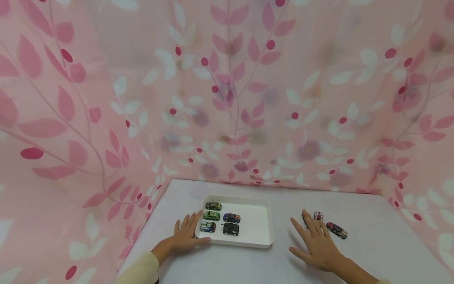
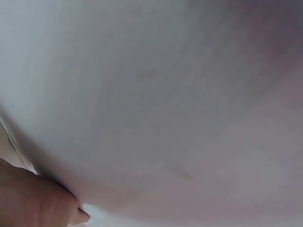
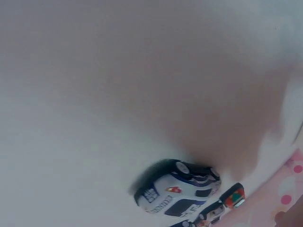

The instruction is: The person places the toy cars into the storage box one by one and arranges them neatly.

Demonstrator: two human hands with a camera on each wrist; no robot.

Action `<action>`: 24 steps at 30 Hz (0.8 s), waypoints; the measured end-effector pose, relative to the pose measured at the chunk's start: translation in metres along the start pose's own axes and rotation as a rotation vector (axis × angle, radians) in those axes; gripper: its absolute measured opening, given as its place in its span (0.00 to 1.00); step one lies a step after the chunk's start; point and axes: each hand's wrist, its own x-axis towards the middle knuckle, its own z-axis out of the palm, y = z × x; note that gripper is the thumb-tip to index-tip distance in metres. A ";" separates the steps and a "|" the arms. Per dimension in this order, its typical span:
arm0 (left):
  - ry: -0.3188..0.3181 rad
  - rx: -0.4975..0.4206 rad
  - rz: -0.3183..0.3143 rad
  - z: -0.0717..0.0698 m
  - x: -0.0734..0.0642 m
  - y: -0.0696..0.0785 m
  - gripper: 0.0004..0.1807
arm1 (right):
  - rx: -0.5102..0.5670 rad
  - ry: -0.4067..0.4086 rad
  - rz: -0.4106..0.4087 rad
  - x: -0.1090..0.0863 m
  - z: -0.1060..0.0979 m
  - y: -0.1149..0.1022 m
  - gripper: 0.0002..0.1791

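A white rectangular tray (image 1: 253, 221) holds several toy cars. Its left column has a dark green patterned car (image 1: 213, 206), a bright green car (image 1: 211, 215) and a blue-white-green car (image 1: 208, 227). Beside them stand a blue car (image 1: 231, 217) and a black vehicle (image 1: 231, 229). My left hand (image 1: 186, 235), fingers spread, rests at the tray's left side, thumb by the front rim. With fingers outstretched, my right hand (image 1: 317, 246) hovers over more cars, partly hiding them: a white car (image 1: 318, 215) and a dark red car (image 1: 337, 230) show.
White cloth covers the table (image 1: 283, 260). Pink leaf-patterned curtain (image 1: 227, 118) rises behind the table and along both sides. In the right wrist view, a white car with blue trim (image 3: 177, 191) stands near other small cars (image 3: 233, 195).
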 end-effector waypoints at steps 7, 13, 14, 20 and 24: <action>-0.039 0.002 -0.025 -0.001 -0.005 -0.001 0.61 | -0.012 -0.008 0.032 -0.022 0.006 0.002 0.47; -0.021 -0.013 0.003 0.000 -0.004 0.001 0.60 | -0.085 0.039 -0.012 -0.039 0.010 0.014 0.47; -0.012 -0.012 0.005 0.000 -0.004 0.000 0.61 | -0.100 0.033 -0.022 -0.040 0.010 0.017 0.47; -0.021 -0.017 0.003 -0.003 -0.003 0.002 0.61 | -0.147 -0.018 -0.006 -0.053 0.011 0.029 0.48; -0.012 -0.025 0.009 -0.005 -0.001 0.006 0.60 | -0.140 -0.060 0.037 -0.057 0.009 0.034 0.47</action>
